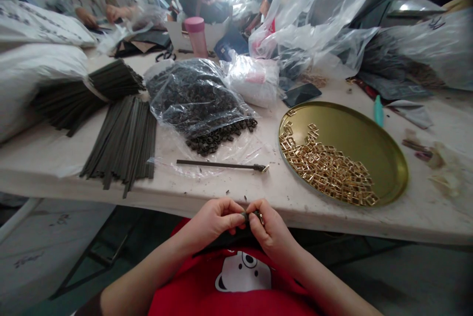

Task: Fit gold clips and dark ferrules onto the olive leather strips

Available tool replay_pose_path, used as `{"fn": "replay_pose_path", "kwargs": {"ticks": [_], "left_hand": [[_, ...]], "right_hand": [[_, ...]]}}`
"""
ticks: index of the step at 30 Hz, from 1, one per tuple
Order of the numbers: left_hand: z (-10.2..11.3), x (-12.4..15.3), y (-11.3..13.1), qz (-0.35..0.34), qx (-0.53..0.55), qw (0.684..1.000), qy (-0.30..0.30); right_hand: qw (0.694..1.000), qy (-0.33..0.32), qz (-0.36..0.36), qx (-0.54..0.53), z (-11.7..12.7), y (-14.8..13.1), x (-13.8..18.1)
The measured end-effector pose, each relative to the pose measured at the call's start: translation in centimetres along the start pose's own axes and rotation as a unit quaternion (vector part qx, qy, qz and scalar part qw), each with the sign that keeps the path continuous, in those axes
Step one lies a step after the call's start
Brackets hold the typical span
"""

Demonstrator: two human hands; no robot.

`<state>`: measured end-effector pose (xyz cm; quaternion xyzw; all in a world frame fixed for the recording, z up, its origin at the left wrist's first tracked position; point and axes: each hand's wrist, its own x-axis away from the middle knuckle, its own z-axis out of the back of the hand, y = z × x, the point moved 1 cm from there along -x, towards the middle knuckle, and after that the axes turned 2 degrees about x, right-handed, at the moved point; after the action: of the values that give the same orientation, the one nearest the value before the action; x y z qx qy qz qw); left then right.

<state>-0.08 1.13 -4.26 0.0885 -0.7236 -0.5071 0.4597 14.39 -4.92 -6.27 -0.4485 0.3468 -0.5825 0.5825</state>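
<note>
Strip, lower centre, is pinched by left hand and right hand; best held taut close beside buckle.

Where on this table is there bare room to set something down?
Left front, between the white sack and the loose dark strips; right front, between the golden tray and the table's front edge. Another patch lies between the bag of dark pieces and the tray. The back is crowded with clear plastic and a pink bottle.
</note>
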Motion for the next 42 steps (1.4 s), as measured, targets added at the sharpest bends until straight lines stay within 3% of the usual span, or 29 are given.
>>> {"fn": "replay_pose_path", "kwargs": {"ticks": [4,10,18,23,30,38,42], "left_hand": [[0.4,0.5,0.3,0.028,-0.076,0.996,-0.033],[0.0,1.2,1.2,-0.025,-0.203,0.978,-0.033],[-1.5,0.5,1.3,-0.047,-0.241,0.968,-0.045],[-0.4,1.3,2.2,-0.092,-0.318,0.944,0.007],[0.8,1.9,2.3,-0.093,-0.308,0.947,0.018],[0.8,1.2,2.8,-0.067,-0.297,0.952,-0.035],[1.6,0.1,3.6,-0.084,-0.379,0.921,-0.001]], "right_hand": [[0.999,0.008,0.017,0.032,-0.1,0.5,0.3],[0.993,-0.004,0.081,0.086,0.7,0.2,0.5],[0.994,-0.029,0.093,0.059,1.0,0.3,1.0],[0.998,-0.032,0.029,-0.055,1.8,0.1,0.7],[0.966,-0.058,-0.085,-0.239,2.1,-0.6,-0.5],[0.949,-0.071,-0.119,-0.283,2.4,-0.7,-1.4],[0.955,-0.062,-0.109,-0.27,2.6,-0.4,-2.5]]}}
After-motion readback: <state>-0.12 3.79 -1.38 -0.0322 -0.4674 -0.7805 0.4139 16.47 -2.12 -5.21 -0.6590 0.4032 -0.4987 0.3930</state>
